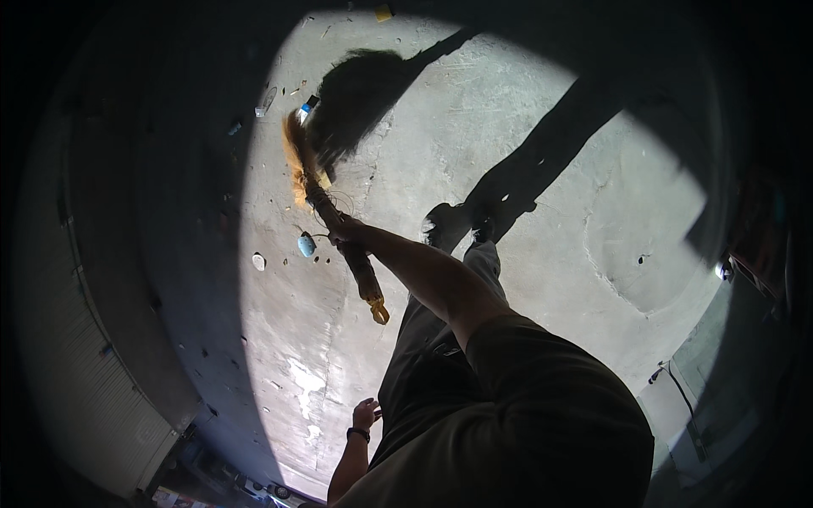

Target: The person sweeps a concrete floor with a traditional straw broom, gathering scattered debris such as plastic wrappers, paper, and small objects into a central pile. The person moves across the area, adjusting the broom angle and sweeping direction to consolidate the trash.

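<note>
My right hand (341, 229) is stretched out to the left and grips the bound handle of a short straw broom (315, 188). The broom's yellowish bristles (295, 161) point away from me over the sunlit concrete floor (525, 152), and its yellow handle end (378, 311) sticks out below my hand. My left hand (366, 414) hangs low beside my hip, fingers loosely curled and holding nothing; a dark band sits on its wrist. My dark trousers and a shoe (446, 227) show beneath me.
Small litter lies on the floor near the broom: a light blue scrap (306, 245), a whitish piece (258, 262), and a blue and white bit (305, 108). A corrugated wall (76, 372) runs along the shaded left. My shadow stretches up and to the right.
</note>
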`<state>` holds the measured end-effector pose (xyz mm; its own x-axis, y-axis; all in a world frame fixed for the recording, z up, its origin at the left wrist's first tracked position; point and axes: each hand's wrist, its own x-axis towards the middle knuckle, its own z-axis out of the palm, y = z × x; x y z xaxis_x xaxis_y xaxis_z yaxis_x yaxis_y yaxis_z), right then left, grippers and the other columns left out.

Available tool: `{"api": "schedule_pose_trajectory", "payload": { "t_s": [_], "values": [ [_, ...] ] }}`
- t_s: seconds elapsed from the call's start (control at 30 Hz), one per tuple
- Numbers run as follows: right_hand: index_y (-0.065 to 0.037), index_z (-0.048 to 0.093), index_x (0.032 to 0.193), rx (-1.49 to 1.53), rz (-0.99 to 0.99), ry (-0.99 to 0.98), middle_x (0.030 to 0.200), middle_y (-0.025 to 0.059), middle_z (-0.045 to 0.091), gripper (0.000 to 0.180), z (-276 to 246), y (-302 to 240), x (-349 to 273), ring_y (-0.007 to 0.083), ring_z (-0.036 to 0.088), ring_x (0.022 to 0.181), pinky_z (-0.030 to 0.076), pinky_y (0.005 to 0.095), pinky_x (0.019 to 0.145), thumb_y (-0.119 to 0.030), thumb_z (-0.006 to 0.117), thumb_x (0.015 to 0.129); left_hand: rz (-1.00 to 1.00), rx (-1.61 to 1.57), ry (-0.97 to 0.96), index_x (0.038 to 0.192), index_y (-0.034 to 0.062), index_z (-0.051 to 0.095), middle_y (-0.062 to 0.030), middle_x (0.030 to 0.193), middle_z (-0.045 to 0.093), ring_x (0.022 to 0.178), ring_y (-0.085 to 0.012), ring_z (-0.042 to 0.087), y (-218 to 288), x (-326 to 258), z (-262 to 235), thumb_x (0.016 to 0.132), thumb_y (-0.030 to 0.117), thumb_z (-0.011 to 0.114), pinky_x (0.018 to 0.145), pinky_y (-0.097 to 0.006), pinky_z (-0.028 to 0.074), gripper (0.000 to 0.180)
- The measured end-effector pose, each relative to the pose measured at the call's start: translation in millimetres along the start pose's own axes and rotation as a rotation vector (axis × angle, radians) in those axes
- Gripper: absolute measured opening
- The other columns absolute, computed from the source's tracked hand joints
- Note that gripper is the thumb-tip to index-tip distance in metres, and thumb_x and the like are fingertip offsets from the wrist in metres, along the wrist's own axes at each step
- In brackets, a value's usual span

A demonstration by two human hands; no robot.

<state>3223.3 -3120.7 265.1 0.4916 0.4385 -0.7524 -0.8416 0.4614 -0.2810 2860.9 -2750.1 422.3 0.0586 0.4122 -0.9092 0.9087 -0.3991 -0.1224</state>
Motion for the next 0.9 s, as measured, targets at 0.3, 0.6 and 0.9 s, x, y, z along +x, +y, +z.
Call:
{"api": "schedule_pose_trajectory", "payload": {
  "t_s": [0.3,0.6,0.9],
  "values": [
    [-0.019,0.031,0.149,-1.062,-0.143,0.529,0.107,0.0201,0.067,0.090,-133,11,-157,0.0389,0.068,0.095,0.054,0.0494,0.077,-0.017,0.068,0.068,0.864,0.388,-0.175,0.112,0.0016,0.064,-0.0128,0.103,0.070,0.092,-0.0218,0.066,93,17,80,0.099,0.029,0.050,0.078,-0.035,0.053,0.034],
    [-0.018,0.028,0.152,-0.695,-0.112,0.987,0.093,0.0202,0.069,0.098,-335,-36,-304,0.0283,0.071,0.065,0.059,0.0416,0.053,-0.003,0.074,0.067,0.800,0.275,-0.183,0.106,0.0063,0.068,-0.0138,0.100,0.070,0.094,-0.0263,0.067,245,39,98,0.095,0.032,0.057,0.080,-0.038,0.054,0.030],
    [-0.009,0.044,0.100,-0.275,-0.107,1.134,0.058,0.0107,0.056,0.033,-394,-130,-346,0.0234,0.058,0.045,0.048,0.0403,0.040,0.000,0.067,0.079,1.322,1.242,0.003,0.093,0.0105,0.072,-0.0085,0.101,0.072,0.099,-0.0248,0.068,528,121,76,0.085,0.033,0.067,0.086,-0.039,0.054,0.025]
  ]
}}
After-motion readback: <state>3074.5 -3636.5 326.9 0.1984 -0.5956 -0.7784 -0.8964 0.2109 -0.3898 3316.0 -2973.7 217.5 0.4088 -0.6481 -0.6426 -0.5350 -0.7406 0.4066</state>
